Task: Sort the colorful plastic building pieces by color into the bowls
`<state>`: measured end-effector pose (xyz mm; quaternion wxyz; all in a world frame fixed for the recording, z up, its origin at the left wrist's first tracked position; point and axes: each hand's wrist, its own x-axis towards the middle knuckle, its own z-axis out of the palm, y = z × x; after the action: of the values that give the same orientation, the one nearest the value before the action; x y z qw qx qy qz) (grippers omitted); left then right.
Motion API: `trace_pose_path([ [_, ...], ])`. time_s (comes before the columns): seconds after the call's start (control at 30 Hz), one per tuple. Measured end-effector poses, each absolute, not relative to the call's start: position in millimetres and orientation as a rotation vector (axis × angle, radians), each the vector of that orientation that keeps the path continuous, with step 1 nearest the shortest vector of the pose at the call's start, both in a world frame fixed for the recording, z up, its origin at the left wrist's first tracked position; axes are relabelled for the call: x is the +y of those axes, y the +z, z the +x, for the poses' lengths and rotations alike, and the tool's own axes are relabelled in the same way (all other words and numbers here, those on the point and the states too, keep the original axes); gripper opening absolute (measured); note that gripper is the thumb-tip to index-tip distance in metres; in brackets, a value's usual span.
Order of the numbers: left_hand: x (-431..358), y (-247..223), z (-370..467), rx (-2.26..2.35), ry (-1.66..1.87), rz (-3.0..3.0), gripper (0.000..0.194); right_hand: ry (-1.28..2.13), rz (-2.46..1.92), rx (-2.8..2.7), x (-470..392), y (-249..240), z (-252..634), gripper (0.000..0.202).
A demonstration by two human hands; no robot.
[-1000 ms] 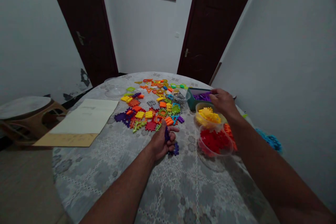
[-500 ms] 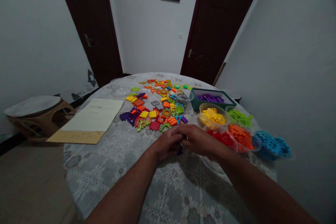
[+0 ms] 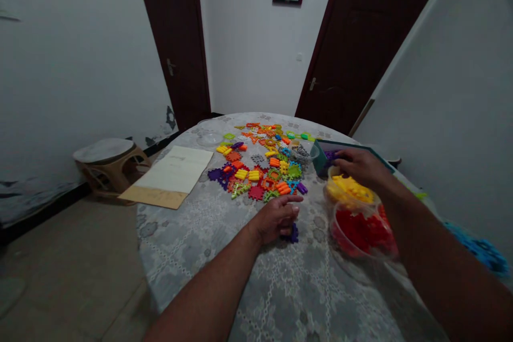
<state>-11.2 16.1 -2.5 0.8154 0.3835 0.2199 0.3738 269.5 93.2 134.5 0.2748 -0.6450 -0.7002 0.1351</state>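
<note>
My left hand [image 3: 276,219] rests near the table's middle, its index finger stretched out and the other fingers curled over a dark purple piece [image 3: 294,233] that shows beside them. My right hand [image 3: 358,165] reaches to the green-sided box [image 3: 319,161] of purple pieces [image 3: 331,155]; its fingers are bent together at the box's near side, and what they may pinch is too small to make out. Just below that hand stands a clear tub of yellow pieces [image 3: 349,190], with a tub of red pieces [image 3: 364,230] nearer to me.
Many colourful interlocking pieces [image 3: 256,191] lie across the table's middle and far part. A small clear bowl [image 3: 303,152] holds grey pieces. Paper sheets [image 3: 178,166] lie at the left. Blue pieces [image 3: 481,248] are at the far right; a stool [image 3: 105,150] stands beyond the table.
My right hand has moved away from my left hand, rightward to the box of purple pieces. My left hand remains near the purple piece. The view has turned left.
</note>
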Motion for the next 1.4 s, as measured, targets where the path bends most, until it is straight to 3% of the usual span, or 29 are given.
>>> trace_pose_path([
  [0.1, 16.1, -2.0, -12.0, 0.476, 0.818, 0.807, 0.062, -0.201, -1.777, -1.651, 103.3, 144.1, 282.6, 0.043],
  [0.17, 16.3, -1.9, -11.9, 0.474, 0.832, 0.798, 0.061, -0.373, -1.672, -1.647, 91.7, 146.1, 276.0, 0.046],
  [0.3, 18.0, -2.1, -10.8, 0.481, 0.886, 0.793, 0.054, -0.172, -1.401, -1.809, 37.3, 124.6, 223.0, 0.032],
  [0.47, 24.2, -0.3, -12.4, 0.676, 1.194, 0.765, 0.034, 0.211, -1.177, -1.936, -23.0, 49.9, 145.9, 0.029],
  [0.63, 34.5, 3.7, -22.4, 1.009, 1.556, 0.780, 0.024, 0.133, -1.093, -1.980, -44.1, -16.1, 119.8, 0.036],
  [0.8, 51.6, 17.8, -41.8, 1.435, 1.621, 1.096, 0.011, -0.006, -1.024, -2.101, -49.5, -39.7, 117.2, 0.042],
  [1.03, 114.9, 39.1, -102.2, 1.996, 1.340, 1.818, 0.047, -0.009, -1.071, -2.140, -46.0, -50.3, 119.3, 0.039],
  [1.17, 167.7, 39.3, -133.0, 2.346, 0.984, 1.829, 0.066, 0.015, -1.078, -2.134, -46.0, -53.7, 117.4, 0.039],
  [1.4, 252.1, 33.1, -149.1, 2.348, 0.456, 1.825, 0.092, -0.040, -1.030, -2.183, -35.8, -61.4, 119.8, 0.037],
])
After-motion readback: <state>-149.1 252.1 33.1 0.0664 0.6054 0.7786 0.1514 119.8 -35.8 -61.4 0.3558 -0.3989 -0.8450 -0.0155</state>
